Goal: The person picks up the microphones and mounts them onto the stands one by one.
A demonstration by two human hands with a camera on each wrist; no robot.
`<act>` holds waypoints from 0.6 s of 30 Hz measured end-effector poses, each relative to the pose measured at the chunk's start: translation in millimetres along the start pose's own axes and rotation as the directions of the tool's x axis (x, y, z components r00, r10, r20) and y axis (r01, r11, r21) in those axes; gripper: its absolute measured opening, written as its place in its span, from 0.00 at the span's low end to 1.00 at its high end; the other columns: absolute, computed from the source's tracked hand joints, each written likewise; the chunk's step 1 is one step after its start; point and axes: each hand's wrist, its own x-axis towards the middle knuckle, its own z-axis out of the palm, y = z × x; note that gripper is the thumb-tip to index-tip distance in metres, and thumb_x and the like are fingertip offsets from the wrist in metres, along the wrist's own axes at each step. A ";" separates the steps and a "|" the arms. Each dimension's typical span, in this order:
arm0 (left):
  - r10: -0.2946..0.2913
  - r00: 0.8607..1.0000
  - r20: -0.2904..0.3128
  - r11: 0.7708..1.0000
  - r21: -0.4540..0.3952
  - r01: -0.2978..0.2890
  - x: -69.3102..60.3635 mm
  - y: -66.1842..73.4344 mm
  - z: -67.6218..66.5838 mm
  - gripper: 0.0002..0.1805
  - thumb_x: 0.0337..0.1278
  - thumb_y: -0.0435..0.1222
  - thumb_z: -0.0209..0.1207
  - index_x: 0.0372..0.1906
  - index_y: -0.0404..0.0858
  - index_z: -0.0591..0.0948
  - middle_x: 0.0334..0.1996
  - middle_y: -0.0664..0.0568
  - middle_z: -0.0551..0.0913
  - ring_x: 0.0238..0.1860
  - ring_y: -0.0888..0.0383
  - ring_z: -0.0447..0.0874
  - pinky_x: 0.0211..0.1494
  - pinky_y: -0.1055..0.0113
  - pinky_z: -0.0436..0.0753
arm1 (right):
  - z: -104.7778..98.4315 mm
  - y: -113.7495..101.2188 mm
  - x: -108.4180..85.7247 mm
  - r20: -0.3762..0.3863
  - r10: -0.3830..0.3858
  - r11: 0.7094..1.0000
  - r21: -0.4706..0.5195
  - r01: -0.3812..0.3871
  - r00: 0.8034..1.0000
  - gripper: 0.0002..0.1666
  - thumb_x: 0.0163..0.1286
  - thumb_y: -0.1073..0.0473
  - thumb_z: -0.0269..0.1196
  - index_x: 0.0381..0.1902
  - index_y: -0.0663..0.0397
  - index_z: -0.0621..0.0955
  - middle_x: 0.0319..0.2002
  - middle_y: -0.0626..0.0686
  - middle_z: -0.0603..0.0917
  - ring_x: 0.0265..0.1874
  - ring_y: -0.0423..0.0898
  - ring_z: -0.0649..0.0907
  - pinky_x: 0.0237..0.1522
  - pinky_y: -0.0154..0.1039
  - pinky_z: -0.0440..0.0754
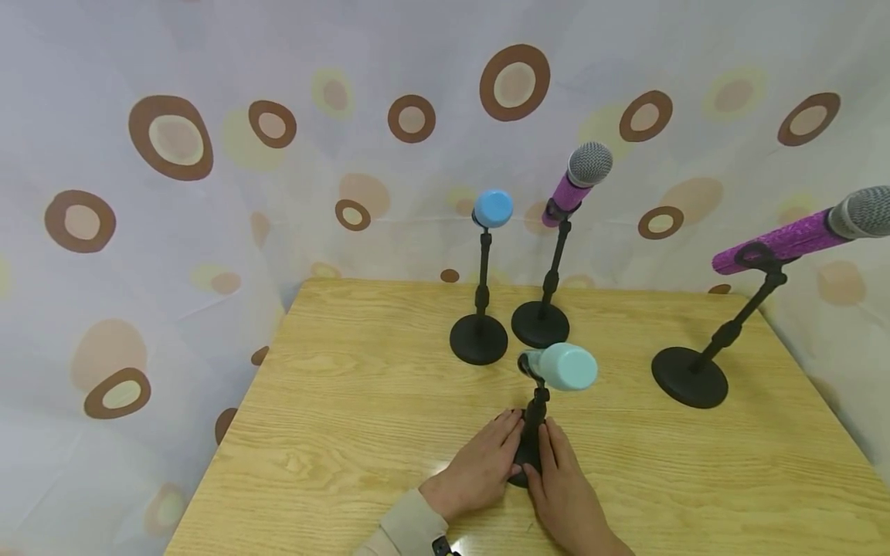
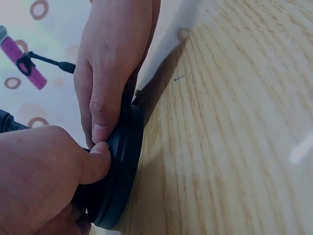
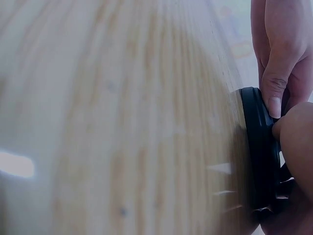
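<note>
A black microphone stand [image 1: 535, 411] stands at the front middle of the table, holding a microphone with a pale turquoise end [image 1: 570, 367]. My left hand [image 1: 480, 467] holds the left side of its round base [image 2: 122, 166], thumb at the near edge. From the other side my right hand [image 1: 570, 494] grips the same base, its fingers along the pole's right. In the left wrist view both thumbs meet near the base's rim. The undersides of the fingers are partly hidden.
Behind stand a stand with a blue-ended microphone [image 1: 494, 209] and one with a purple microphone [image 1: 570, 193]. Another purple microphone [image 1: 793, 238] tilts on a stand at the right. The wooden table [image 1: 334, 371] meets a patterned cloth backdrop [image 1: 292, 193].
</note>
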 end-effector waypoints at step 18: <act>0.007 1.000 -0.013 1.000 -0.017 -0.008 3.2 -1.6 -2.3 0.30 0.72 0.38 0.52 0.72 0.26 0.63 0.73 0.38 0.64 0.75 0.47 0.62 0.76 0.61 0.66 | -2.5 -1.5 3.5 -0.006 -0.009 1.000 -0.011 0.009 1.000 0.38 0.71 0.58 0.62 0.68 0.78 0.64 0.71 0.72 0.61 0.70 0.65 0.66 0.62 0.57 0.76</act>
